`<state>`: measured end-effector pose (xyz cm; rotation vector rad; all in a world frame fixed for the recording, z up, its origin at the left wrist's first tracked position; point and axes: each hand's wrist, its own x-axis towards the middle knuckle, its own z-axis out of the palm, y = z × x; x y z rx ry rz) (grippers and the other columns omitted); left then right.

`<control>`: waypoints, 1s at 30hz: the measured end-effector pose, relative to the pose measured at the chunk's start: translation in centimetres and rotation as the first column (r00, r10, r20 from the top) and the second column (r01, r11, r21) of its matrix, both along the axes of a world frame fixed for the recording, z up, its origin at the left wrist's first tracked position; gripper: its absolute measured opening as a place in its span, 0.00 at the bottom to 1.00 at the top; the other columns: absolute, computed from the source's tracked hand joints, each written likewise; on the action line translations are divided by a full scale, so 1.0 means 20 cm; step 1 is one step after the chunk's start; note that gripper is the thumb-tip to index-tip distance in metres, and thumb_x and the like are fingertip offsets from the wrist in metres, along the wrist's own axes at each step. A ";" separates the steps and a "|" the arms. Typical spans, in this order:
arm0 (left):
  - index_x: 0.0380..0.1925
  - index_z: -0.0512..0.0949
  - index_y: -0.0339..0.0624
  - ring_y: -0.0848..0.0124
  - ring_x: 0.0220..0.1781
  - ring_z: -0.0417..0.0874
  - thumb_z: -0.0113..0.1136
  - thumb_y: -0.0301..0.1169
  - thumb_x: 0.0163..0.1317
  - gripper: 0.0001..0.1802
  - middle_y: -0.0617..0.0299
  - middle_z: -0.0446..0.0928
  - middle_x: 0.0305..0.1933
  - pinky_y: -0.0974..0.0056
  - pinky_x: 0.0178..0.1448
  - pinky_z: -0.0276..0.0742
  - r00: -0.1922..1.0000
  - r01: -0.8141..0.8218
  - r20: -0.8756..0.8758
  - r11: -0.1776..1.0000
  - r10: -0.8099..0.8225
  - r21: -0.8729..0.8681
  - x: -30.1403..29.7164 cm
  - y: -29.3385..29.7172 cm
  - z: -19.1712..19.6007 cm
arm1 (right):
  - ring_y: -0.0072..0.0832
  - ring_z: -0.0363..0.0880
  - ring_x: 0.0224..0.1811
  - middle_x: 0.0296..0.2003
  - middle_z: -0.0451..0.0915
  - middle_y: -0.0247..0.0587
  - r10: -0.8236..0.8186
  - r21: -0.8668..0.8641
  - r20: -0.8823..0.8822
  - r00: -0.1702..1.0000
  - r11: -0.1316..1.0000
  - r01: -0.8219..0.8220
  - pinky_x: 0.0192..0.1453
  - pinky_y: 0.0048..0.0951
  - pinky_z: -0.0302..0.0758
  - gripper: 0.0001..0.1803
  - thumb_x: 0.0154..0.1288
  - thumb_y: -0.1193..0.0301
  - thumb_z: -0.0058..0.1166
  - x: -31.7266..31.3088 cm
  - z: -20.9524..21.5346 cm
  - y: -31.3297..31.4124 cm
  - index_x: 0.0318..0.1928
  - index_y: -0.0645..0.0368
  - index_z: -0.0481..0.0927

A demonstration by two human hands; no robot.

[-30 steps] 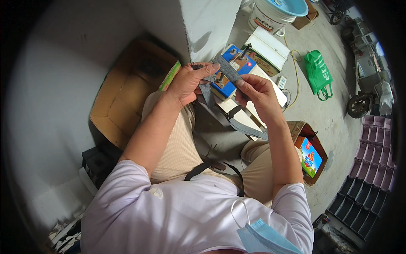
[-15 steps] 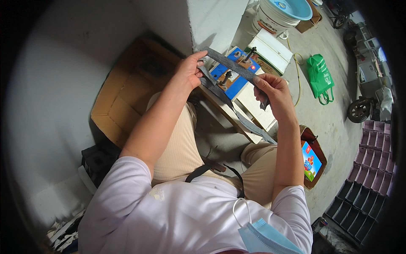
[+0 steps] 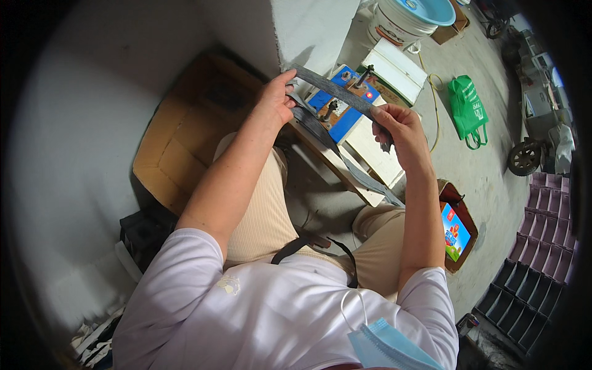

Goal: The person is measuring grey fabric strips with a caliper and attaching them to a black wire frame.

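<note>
My left hand (image 3: 277,97) pinches a long grey fabric strip (image 3: 336,90) at its far left turn. From there the strip stretches over to my right hand (image 3: 399,128), closed on it with thumb on top and a short end hanging below the fingers. A second length of the strip drops from my left hand along the bench edge to my right thigh. Just beyond and partly behind the taut strip stands a blue-topped machine (image 3: 345,126) with metal posts and a small red light. It rests on a low pale wooden bench (image 3: 371,196).
An open cardboard box (image 3: 163,151) stands on the left by the wall. Beyond the machine are a white box (image 3: 394,68) and a white bucket (image 3: 394,28) holding a blue basin. A green bag (image 3: 467,108) lies on the floor at right, near an open carton (image 3: 465,243).
My hands stay nearly in place; the left shifts slightly left with its index finger more extended. The strip remains stretched between them.
</note>
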<state>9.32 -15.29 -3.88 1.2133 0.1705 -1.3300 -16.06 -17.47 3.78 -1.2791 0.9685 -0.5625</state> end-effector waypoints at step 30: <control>0.14 0.71 0.48 0.84 0.20 0.63 0.64 0.34 0.57 0.16 0.70 0.67 0.19 0.75 0.22 0.57 0.858 0.514 0.227 0.758 -0.461 -0.401 0.04 0.33 0.31 | 0.24 0.77 0.32 0.37 0.78 0.42 0.038 0.322 0.509 0.860 0.918 -0.231 0.39 0.30 0.77 0.24 0.68 0.73 0.46 -0.09 0.04 0.04 0.64 0.59 0.65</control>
